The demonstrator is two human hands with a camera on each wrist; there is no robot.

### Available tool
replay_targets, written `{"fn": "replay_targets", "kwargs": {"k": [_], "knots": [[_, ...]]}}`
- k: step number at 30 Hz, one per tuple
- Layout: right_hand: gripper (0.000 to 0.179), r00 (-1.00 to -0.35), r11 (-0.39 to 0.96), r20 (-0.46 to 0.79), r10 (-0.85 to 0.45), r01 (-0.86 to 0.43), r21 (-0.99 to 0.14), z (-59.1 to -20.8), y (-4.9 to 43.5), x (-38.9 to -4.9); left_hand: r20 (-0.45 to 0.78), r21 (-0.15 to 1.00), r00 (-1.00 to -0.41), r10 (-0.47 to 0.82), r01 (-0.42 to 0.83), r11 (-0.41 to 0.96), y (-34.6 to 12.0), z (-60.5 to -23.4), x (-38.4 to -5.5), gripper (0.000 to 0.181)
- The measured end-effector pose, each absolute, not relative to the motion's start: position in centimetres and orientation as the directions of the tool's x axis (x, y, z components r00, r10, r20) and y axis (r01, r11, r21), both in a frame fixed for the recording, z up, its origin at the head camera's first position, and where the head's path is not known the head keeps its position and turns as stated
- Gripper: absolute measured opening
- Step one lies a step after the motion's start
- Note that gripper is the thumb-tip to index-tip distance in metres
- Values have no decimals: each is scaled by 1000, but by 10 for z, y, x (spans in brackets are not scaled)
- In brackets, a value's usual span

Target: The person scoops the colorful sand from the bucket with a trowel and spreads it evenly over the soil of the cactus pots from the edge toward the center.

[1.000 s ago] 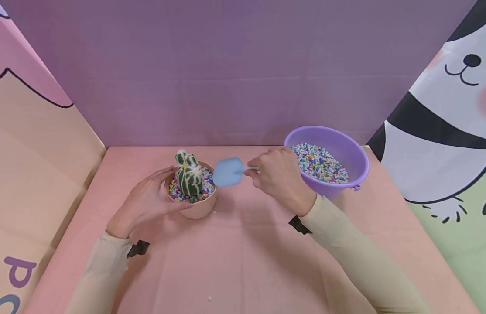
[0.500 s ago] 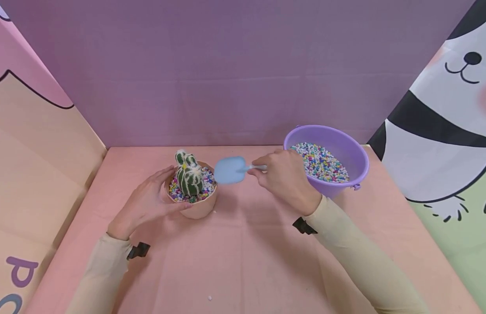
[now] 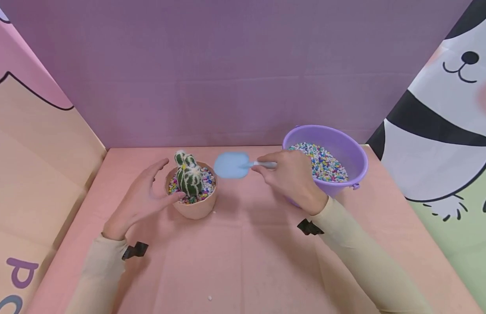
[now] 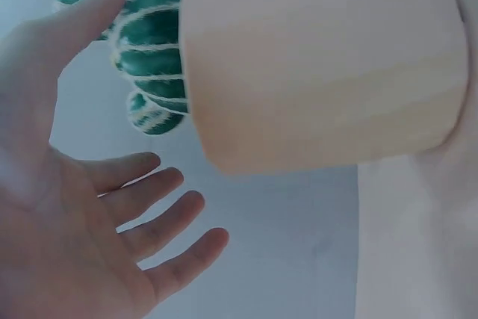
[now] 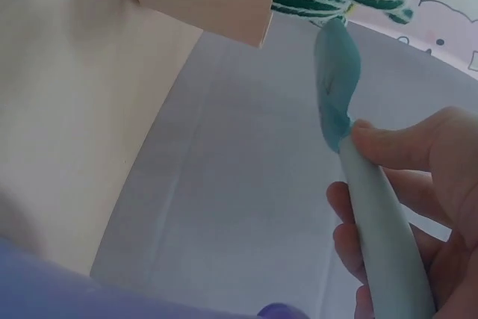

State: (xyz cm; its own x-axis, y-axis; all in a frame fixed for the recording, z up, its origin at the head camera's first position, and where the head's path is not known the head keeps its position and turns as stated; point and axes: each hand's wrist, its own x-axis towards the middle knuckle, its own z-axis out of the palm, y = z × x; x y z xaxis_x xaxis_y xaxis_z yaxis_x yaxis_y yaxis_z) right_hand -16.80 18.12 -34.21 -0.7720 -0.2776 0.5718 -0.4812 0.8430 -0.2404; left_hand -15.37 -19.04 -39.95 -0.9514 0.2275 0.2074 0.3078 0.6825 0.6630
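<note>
A green cactus [image 3: 189, 179] with white ribs stands in a peach pot [image 3: 196, 210] among colourful pebbles [image 3: 207, 181]. Beside the pot, on its left, my left hand [image 3: 142, 198] is spread with its fingers off the wall; the left wrist view shows a gap between fingers [image 4: 179, 252] and pot. My right hand [image 3: 292, 176] grips the handle of a light blue shovel [image 3: 232, 165], fingers wrapped round it in the right wrist view. The shovel's blade hangs just right of the pot, above the table, with no pebbles visible on it.
A purple bucket [image 3: 354, 168] holding many coloured pebbles [image 3: 325, 163] stands at the back right, partly behind my right hand. One white pebble [image 3: 210, 298] lies near the front of the pink table [image 3: 227, 261]. A purple wall [image 3: 243, 87] rises behind.
My left hand has let go of the pot and drawn back to the left. My right hand has moved the shovel slightly to the right, away from the pot.
</note>
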Motion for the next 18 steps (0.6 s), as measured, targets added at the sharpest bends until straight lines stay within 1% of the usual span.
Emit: {"fn": "replay_targets", "kwargs": {"k": [3,7,10,14,18], "knots": [[24,-762,840,592,-261,-482,-250,-341,184,-168,256,695,-944,209,330,639,-189,-395,-151,92],[25,-751,831,610,-252,-491,-262,-340,187,-168,300,726,-937,179,346,594,-186,-390,-148,82],[26,-741,821,628,-238,-499,-278,-339,189,-169,356,742,-923,144,373,557,-183,-387,-145,76],[27,-731,818,647,-219,-499,-287,-337,193,-169,466,742,-881,83,440,506,-177,-382,-142,67],[25,-752,825,632,-188,-470,-314,-336,196,-167,560,725,-829,10,495,479,-168,-379,-139,60]]}}
